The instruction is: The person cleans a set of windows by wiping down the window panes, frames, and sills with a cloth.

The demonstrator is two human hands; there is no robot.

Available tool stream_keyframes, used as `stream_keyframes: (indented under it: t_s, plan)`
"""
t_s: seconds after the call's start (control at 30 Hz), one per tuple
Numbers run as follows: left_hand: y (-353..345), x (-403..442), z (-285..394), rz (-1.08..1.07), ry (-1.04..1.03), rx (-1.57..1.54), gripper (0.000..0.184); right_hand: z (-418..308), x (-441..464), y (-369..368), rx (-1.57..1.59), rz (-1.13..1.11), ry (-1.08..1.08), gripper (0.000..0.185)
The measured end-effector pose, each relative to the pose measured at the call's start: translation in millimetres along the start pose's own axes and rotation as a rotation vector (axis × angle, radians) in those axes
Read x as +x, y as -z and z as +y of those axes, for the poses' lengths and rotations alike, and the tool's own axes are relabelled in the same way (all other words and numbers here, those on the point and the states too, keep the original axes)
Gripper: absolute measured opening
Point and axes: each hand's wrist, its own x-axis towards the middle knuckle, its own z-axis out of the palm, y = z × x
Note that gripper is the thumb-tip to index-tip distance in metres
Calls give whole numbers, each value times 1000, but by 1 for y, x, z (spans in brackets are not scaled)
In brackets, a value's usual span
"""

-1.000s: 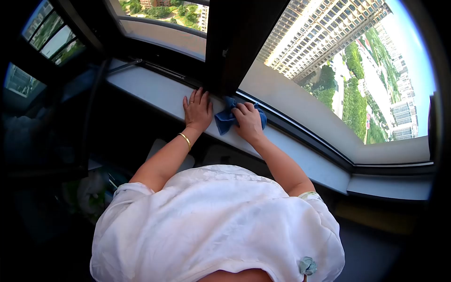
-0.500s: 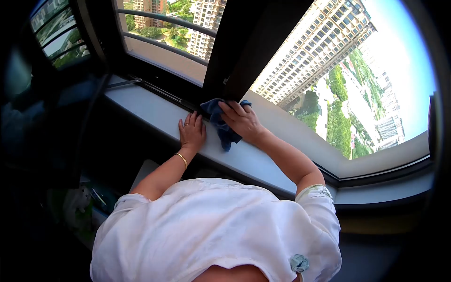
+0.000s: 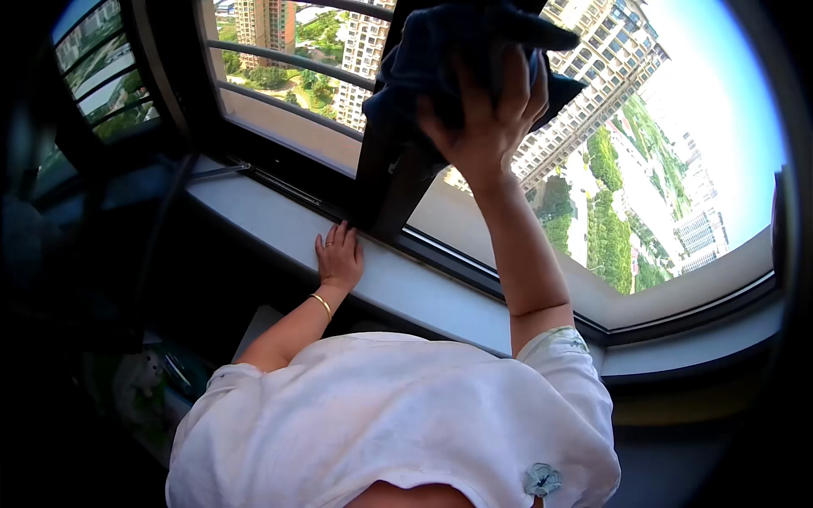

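Note:
My right hand point(image 3: 491, 118) is raised in front of the dark window post point(image 3: 405, 199), its fingers spread over a dark blue cloth point(image 3: 428, 63) and holding it. The cloth is bunched, with loose corners sticking out to the right. Whether it presses on the post cannot be made out. My left hand point(image 3: 340, 258) lies flat on the white windowsill point(image 3: 406, 292), fingertips close to the dark window frame. A ring and a gold bangle point(image 3: 322, 306) show on that hand and wrist.
To the left a window sash stands open, with its metal stay arm point(image 3: 218, 172) over the sill. Horizontal railings point(image 3: 292, 59) cross the opening outside. A fixed glass pane point(image 3: 610, 195) is on the right, with tall buildings beyond. Dim objects point(image 3: 140, 377) stand at lower left.
My right hand has lifted the cloth from the sill at the post's foot to high up before the post. My left hand stays on the sill, nearly unmoved.

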Motion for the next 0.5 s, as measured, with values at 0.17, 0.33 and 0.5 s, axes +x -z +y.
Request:
stream_keyframes:
  t_s: [0.17, 0.33, 0.5]
  plan:
    - [0, 0, -3, 15, -11, -20, 39, -55, -184, 32, 171, -473, 68, 34]
    - [6, -1, -7, -9, -17, -115, 38, -18, -88, 34, 134, -403, 69, 38]
    - [155, -22, -62, 614, -23, 76, 41, 29, 99, 43, 279, -38, 54, 48]
